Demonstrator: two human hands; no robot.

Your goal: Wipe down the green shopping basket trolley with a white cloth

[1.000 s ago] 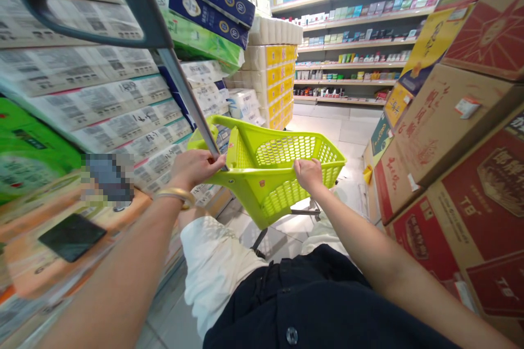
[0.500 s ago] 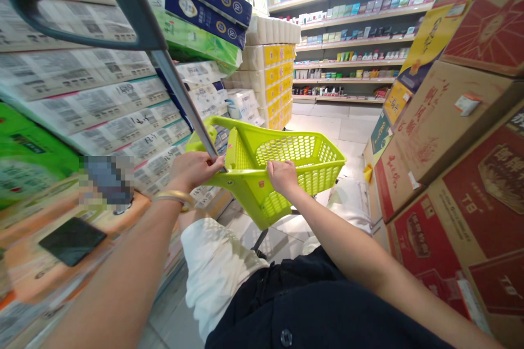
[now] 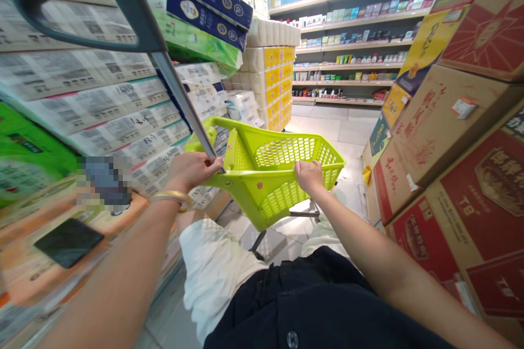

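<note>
A lime-green shopping cart [image 3: 245, 185] with a perforated basket stands in front of me, turned sideways to the right. My left hand [image 3: 192, 169], with a gold bangle at its wrist, is closed around the lower end of the cart's metal handle pole [image 3: 182, 92], at the near corner of the basket. The pole slants up to a dark grey handle [image 3: 94, 41] at the upper left. Along the basket's near rim, my right hand [image 3: 309, 175] grips the edge with fingers curled over it; the fingertips are partly hidden.
Stacked tissue packs [image 3: 114, 71] line the left side, with a black phone [image 3: 69, 242] lying on an orange pack. Yellow-and-white paper bundles [image 3: 270, 87] stand farther on. Cardboard cartons [image 3: 440, 114] rise on the right. Shelves of small goods [image 3: 352, 32] cross the back, beyond a tiled floor.
My right hand has slid to the right along the basket's near rim, farther from my left hand. The left hand stays on the pole, and the cart has barely moved.
</note>
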